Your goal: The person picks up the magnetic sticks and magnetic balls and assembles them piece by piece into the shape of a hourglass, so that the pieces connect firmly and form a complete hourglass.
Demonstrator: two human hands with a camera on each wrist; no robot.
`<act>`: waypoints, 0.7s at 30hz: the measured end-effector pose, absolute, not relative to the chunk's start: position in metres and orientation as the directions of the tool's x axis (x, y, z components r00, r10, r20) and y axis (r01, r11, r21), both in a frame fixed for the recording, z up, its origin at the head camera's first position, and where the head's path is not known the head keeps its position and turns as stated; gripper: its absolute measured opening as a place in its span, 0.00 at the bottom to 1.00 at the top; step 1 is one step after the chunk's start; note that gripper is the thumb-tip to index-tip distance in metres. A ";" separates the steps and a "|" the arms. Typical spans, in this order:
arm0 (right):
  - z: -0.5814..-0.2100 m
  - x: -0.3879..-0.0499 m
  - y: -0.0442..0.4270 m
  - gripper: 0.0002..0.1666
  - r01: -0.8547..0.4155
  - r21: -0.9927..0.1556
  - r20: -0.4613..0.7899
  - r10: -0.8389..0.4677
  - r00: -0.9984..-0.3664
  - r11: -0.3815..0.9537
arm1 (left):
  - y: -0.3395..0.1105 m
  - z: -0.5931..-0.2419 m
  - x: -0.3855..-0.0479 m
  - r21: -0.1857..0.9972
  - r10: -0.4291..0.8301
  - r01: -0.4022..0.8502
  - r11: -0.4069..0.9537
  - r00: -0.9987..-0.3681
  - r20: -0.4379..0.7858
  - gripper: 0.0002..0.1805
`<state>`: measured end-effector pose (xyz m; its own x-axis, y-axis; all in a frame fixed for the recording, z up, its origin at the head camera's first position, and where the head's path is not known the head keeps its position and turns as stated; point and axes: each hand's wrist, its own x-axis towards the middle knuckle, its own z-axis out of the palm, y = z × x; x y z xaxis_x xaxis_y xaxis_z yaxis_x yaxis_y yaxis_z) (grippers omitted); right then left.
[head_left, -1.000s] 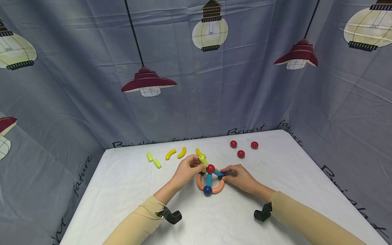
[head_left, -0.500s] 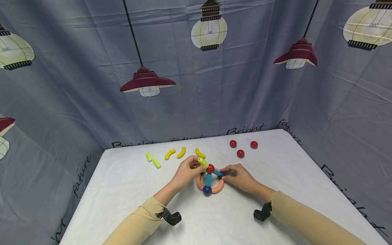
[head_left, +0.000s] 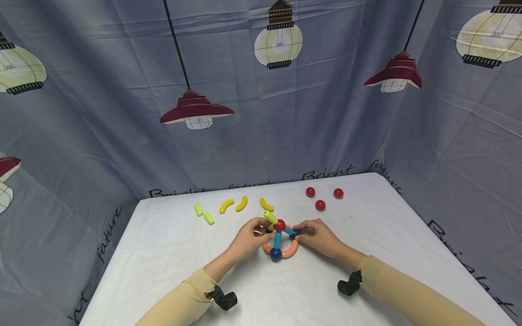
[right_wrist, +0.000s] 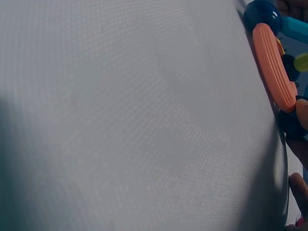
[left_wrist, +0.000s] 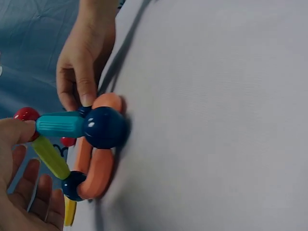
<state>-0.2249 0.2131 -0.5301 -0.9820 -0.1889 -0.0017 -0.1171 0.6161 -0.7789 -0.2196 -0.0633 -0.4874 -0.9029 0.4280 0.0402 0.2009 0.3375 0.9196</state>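
A magnetic-stick frame stands on the table: a red ball [head_left: 279, 225] on top, blue sticks [head_left: 277, 240] sloping to dark blue balls [head_left: 276, 254], curved orange sticks [head_left: 290, 250] at the base. One light green stick [head_left: 269, 217] juts up and left from the red ball; another [left_wrist: 52, 158] slopes down to a blue ball [left_wrist: 73, 186]. My left hand [head_left: 247, 240] is beside the frame's left side, fingers loosely bent and parted, thumb overlapping the red ball in the left wrist view. My right hand [head_left: 322, 237] pinches the right-hand blue ball [right_wrist: 291, 124].
Behind the frame lie curved yellow sticks [head_left: 226, 206] and, further left, two light green sticks [head_left: 209, 218]. Three red balls [head_left: 320, 205] rest at the back right of the white table [head_left: 163, 253]. A grey printed curtain [head_left: 244, 149] surrounds its back and sides.
My left hand has come off the upper green stick and moved slightly down. That stick now leans further left from the red ball. My right hand keeps its place at the blue ball.
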 end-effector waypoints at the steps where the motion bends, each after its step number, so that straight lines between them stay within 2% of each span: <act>1: -0.530 -0.225 0.213 0.18 -0.118 -0.781 0.000 -0.190 -0.982 0.613 | -0.065 -0.490 -0.218 0.912 0.429 0.209 0.353 -0.902 0.041 0.20; 10: -0.528 -0.224 0.212 0.18 -0.116 -0.780 0.002 -0.184 -0.983 0.615 | -0.064 -0.514 -0.198 0.734 0.397 0.319 0.599 -0.915 0.074 0.25; 15: -0.528 -0.224 0.211 0.18 -0.137 -0.760 0.020 -0.189 -0.982 0.635 | -0.058 -0.517 -0.194 0.679 0.391 0.370 0.633 -0.911 0.132 0.27; 21: -0.531 -0.222 0.211 0.23 -0.178 -0.709 0.048 -0.206 -0.977 0.682 | -0.057 -0.513 -0.193 0.676 0.382 0.339 0.655 -0.920 0.091 0.26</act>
<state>-0.2217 0.2113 -0.5306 -0.9775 -0.2055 0.0484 -0.1785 0.6819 -0.7094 -0.1931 -0.0567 -0.5129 -0.9197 0.3820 0.0908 0.3387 0.6548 0.6756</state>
